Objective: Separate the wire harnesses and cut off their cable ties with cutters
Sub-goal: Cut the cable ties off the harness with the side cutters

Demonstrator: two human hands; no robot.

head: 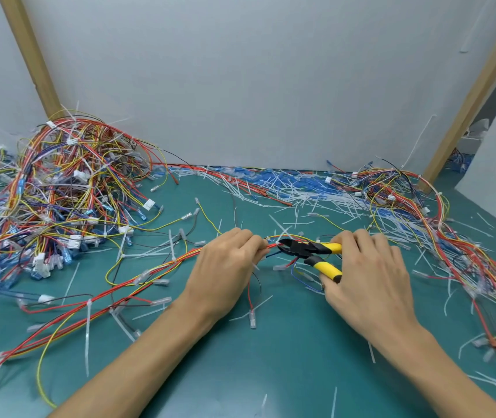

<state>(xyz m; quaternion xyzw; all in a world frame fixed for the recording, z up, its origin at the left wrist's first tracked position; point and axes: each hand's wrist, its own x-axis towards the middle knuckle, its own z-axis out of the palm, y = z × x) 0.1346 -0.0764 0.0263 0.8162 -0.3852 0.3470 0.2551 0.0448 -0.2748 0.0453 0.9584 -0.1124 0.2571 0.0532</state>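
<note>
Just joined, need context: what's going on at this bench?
Tie removal on a harness. The left hand pinches it; the right hand holds cutters, tips at the wires beside the left hand. A tangled pile lies left, and cut ties litter the mat.

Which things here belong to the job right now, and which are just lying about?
In use: yellow-handled black cutters; thin red-and-yellow wire harness; left hand; right hand.
Lying about: tangled multicoloured wire heap; cut white plastic tie scraps.

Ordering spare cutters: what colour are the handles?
Yellow with black ends, on the cutters in the right hand; head view.
</note>
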